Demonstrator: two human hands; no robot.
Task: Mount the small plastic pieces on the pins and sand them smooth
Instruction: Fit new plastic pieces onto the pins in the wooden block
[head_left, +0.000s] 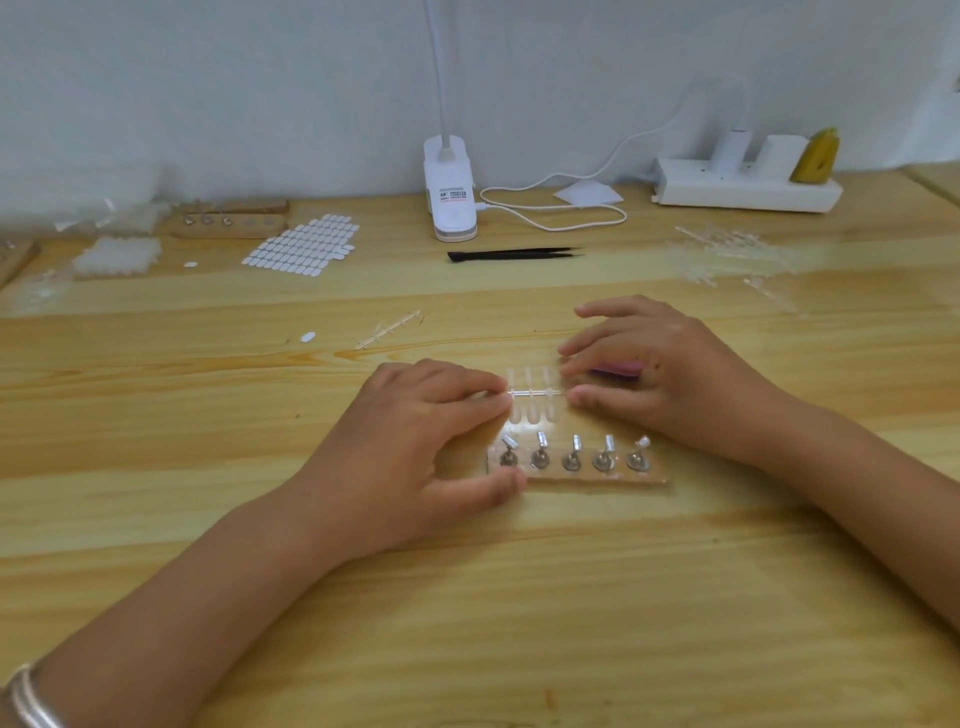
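Plastic pieces (532, 397): six visible, clear, on one sprue, lying on the surface (467, 623) between the hands. Left hand (415, 441) pinches the sprue's left end, its thumb against the pin holder (597, 477), which carries five pins (572, 460). Right hand (670, 374): relaxed, fingers extended over one pink block (618, 370).

Clear strip (535, 393) w/ 3 pairs of clear tips lies flat mid-table, just far of holder (623, 480). Spine runs left-right; tips stick out near & far. Left end pinched by left hand (415, 441); right end sits by right hand (670, 374) thumb, contact unclear. Holder: wooden bar, long side left-right, w/ 5 metal pins (572, 460) in a row, each w/ small pale tilted top. Left thumb touches its near-left corner. Pink block (615, 370) mostly hidden under right hand; can't tell if held.
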